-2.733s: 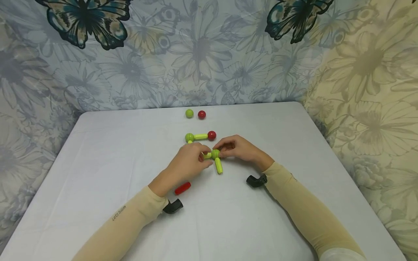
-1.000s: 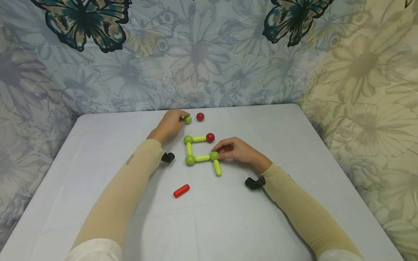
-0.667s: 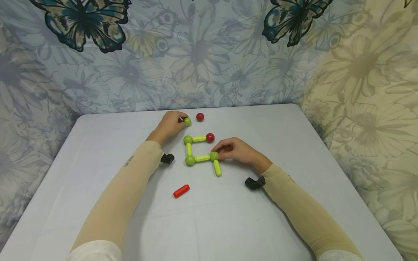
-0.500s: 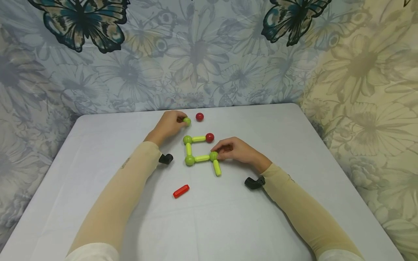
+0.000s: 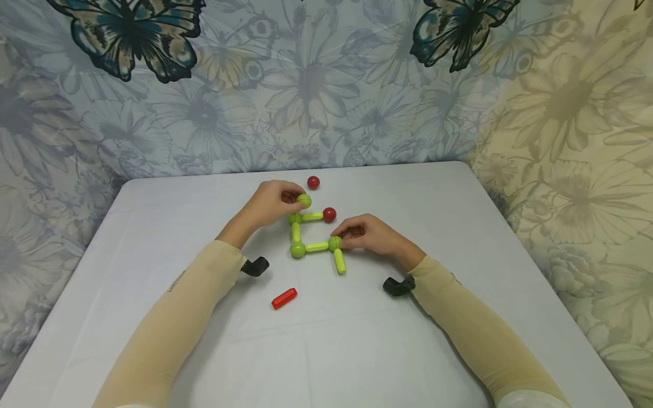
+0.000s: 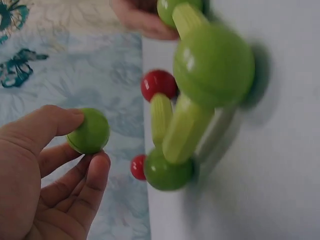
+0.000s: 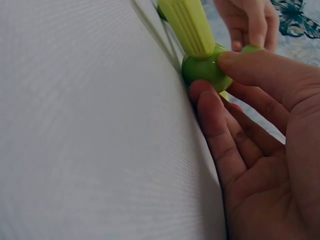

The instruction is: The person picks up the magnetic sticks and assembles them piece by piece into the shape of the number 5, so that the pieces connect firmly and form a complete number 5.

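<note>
My left hand (image 5: 275, 202) pinches a loose green ball (image 6: 89, 131) between thumb and fingers, held up off the table near the joined shape's far left corner. The shape lies on the table: green corner balls (image 5: 297, 249) linked by yellow-green rods (image 5: 316, 246), with a red ball (image 5: 329, 214) on its far right end. With thumb and fingertips my right hand (image 5: 377, 238) holds the green ball (image 7: 206, 70) at the shape's near right corner. From that corner a yellow-green rod (image 5: 340, 262) points toward me, its near end free.
A loose red ball (image 5: 313, 182) sits near the table's far edge. Closer to me lies a red rod (image 5: 284, 298), apart from the shape. The white-covered table (image 5: 408, 351) backs onto a patterned wall (image 5: 311, 102). Black curved pieces (image 5: 255, 266) stick out at both wrists.
My left hand went from the joined shape to the loose green ball at the far edge, took hold of it and brought it right and nearer. My right hand stays at its corner ball.
</note>
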### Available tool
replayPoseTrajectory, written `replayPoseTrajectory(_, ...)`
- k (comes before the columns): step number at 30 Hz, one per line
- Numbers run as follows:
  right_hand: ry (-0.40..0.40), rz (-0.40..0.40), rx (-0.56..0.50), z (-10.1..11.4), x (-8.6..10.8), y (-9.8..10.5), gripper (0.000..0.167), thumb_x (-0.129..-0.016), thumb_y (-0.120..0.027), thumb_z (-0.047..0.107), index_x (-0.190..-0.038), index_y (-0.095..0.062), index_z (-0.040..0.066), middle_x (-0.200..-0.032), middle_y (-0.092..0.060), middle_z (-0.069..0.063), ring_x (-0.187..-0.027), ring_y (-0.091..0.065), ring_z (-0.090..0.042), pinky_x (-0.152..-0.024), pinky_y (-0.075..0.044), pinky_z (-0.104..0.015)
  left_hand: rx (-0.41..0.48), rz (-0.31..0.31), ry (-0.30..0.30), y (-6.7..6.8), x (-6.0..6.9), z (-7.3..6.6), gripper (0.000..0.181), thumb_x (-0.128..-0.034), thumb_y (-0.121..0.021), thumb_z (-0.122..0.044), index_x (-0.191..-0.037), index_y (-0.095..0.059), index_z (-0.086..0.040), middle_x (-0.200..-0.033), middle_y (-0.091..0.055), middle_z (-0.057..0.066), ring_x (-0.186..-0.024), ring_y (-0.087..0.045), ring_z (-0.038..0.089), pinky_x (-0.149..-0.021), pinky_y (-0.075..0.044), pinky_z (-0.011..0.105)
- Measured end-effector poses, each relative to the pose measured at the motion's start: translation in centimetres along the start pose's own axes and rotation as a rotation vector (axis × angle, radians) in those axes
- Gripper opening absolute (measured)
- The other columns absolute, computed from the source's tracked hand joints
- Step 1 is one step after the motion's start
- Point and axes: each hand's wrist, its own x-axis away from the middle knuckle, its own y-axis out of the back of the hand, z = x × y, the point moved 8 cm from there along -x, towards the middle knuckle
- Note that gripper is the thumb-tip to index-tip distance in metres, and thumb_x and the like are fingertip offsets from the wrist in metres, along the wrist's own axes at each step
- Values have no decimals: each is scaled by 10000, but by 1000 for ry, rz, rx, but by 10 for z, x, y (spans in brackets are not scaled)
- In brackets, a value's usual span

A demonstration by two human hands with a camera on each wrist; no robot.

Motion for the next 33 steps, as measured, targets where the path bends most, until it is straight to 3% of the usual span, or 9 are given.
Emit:
replayPoseTrajectory(7, 12, -9, -11, -1, 0, 0, 261, -975, -818, 57, -1236, -808, 60, -1128, -790, -54, -950, -717, -257, -864, -567, -302, 55, 30, -54, -13, 31, -25, 282, -977, -842, -207, -1228, -803, -84, -1081, -744, 12, -965, -671, 207, -896, -562, 385)
replayPoseTrajectory(16, 21, -10, -10, -1, 0, 0, 258, -970, -827, 68, -1227, -812, 66, -1133, -786, -56, -956, -714, -253, -869, -565, -306, 102, 68, -147, -38, 65, -46, 251, -941, -873, -134, -1182, -818, -89, -1036, -720, -25, -907, -684, 142, -868, -591, 352)
replayPoseTrajectory(20, 24, -16, -13, 0, 1, 1, 257, -964, -830, 62, -1220, -812, 55, -1120, -783, -72, -947, -709, -253, -859, -560, -299, 104, 63, -170, -44, 73, -53, 244, -937, -881, -133, -1172, -825, -95, -1014, -708, -2, -898, -677, 129, -846, -598, 332)
replayPoseTrajectory(25, 27, -16, -11, -1, 1, 1, 254, -963, -832, 70, -1217, -815, 67, -1121, -781, -63, -950, -708, -249, -862, -560, -300, 123, 53, -149, -50, 79, -59, 264, -922, -889, -113, -1176, -818, -97, -981, -723, -34, -867, -674, 127, -816, -598, 339)
replayPoseTrajectory(33, 26, -10, -2, 0, 0, 1, 243, -972, -824, 74, -1215, -816, 81, -1129, -783, -46, -955, -705, -261, -869, -564, -305, 126, 129, -138, -75, 92, -75, 211, -921, -867, -98, -1120, -799, -107, -994, -743, -78, -825, -688, 72, -804, -600, 306)
